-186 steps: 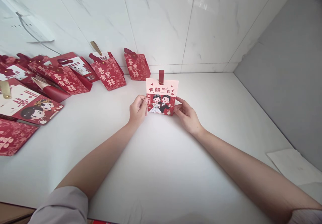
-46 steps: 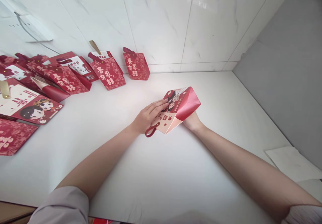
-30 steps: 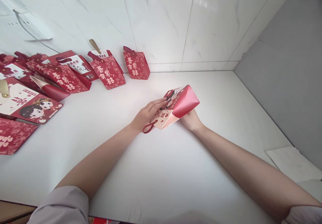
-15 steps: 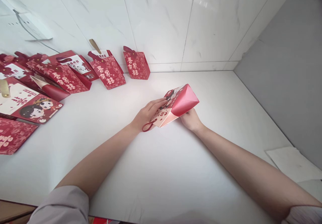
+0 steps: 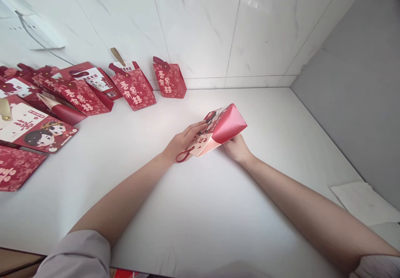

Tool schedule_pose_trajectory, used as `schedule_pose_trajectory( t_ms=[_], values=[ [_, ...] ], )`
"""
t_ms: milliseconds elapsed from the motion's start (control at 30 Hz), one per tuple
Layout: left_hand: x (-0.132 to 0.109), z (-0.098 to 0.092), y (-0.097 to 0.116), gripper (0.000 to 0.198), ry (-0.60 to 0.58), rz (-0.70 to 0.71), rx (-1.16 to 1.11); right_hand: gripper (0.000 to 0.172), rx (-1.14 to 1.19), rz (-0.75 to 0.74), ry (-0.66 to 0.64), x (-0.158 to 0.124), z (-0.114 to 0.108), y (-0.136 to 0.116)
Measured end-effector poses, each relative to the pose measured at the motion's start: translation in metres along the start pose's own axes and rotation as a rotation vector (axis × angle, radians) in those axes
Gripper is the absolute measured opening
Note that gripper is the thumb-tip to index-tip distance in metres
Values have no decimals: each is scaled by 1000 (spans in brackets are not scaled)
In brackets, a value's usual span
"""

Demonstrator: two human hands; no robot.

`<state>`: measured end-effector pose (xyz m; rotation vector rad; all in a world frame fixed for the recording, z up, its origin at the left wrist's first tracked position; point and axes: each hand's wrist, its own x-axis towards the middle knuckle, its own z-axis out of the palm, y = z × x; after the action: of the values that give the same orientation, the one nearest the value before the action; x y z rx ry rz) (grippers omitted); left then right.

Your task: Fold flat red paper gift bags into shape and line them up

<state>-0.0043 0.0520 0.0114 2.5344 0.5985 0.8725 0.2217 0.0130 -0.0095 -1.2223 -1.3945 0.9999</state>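
A red and cream paper gift box lies tilted on its side in the middle of the view, its pink-red side facing me. Its red ribbon loop hangs at the near left end. My left hand is closed on the box from the left, fingers laid over the printed face. My right hand grips it from below on the right; the box hides most of those fingers.
Several red gift boxes with ribbon handles stand crowded at the left of the white table. One box stands apart by the tiled wall. A white sheet lies at the right, near a grey panel.
Almost nothing differs. Both hands keep the same hold on the gift box, which has shifted only very slightly.
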Motion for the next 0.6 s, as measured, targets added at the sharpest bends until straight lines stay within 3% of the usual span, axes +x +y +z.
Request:
schedule_pose_trajectory(
  t_ms=[467,600],
  values=[
    [-1,1,-4,61,15,28,-32,26,-3,17,-7,0,1,0],
    [-7,4,-13,45,213,34,-69,26,54,108,4,1,3,7]
  ],
)
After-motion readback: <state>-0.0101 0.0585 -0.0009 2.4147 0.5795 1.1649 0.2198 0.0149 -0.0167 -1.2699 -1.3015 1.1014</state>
